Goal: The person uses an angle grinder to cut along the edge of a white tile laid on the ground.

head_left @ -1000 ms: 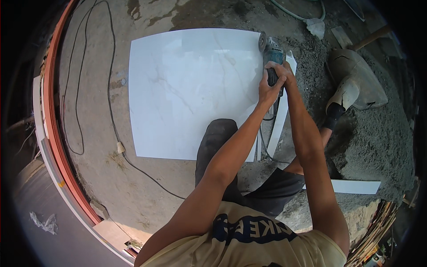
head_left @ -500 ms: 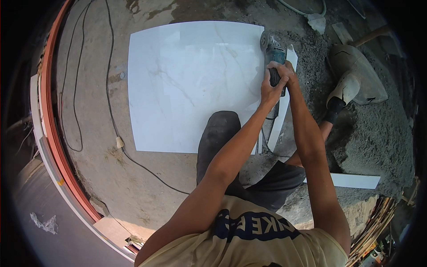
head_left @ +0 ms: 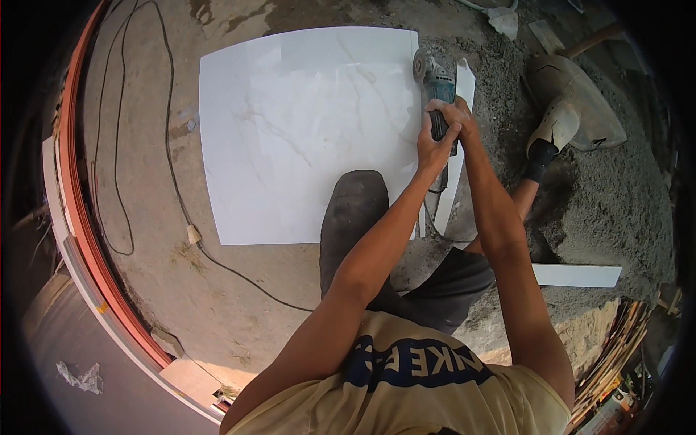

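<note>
A teal and black angle grinder point(head_left: 440, 88) is held at the right edge of a large white marble-patterned tile point(head_left: 290, 152). Its disc stands at that edge, below the tile's far right corner. My left hand point(head_left: 433, 145) is closed around the grinder's black rear body. My right hand point(head_left: 460, 118) wraps the tool from the right, its fingers partly overlapping the left ones. Just right of the grinder, a narrow white offcut strip point(head_left: 447, 201) lies on the ground, partly hidden by my right hand and forearm. My left knee rests over the tile's near edge.
Grey sandy mortar point(head_left: 609, 210) spreads on the right, with a shovel point(head_left: 576, 101) lying by my shod right foot. Another white strip point(head_left: 576, 275) lies nearer. A black cord with a pale connector point(head_left: 193, 233) crosses the concrete at left, beside a reddish rail point(head_left: 75, 181).
The whole view has shifted slightly, moving the scene left and up. Against the tile, the grinder sits a little closer to me along the right edge. Both hands keep their hold.
</note>
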### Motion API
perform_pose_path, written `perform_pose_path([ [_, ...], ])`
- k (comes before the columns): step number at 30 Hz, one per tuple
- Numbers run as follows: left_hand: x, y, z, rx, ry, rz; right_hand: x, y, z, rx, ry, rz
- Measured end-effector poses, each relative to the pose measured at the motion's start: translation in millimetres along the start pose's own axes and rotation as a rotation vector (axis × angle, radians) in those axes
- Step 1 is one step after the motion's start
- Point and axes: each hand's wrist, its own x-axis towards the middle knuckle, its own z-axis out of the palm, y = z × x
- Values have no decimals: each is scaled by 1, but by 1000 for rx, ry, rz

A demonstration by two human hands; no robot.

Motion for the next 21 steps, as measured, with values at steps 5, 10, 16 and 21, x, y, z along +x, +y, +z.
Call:
perform_pose_path([
  [5, -13, 1, -8, 31, -49, -72, -9, -10, 3, 166, -125, 304],
  [10, -20, 0, 0, 34, 7, 32, -12, -2, 4, 137, -123, 339],
  [16, -42, -4, -11, 46, -2, -57, -29, -41, -2, 478, -47, 677],
  [21, -46, -10, -5, 51, 7, -17, -35, -22, 3, 481, -18, 658],
])
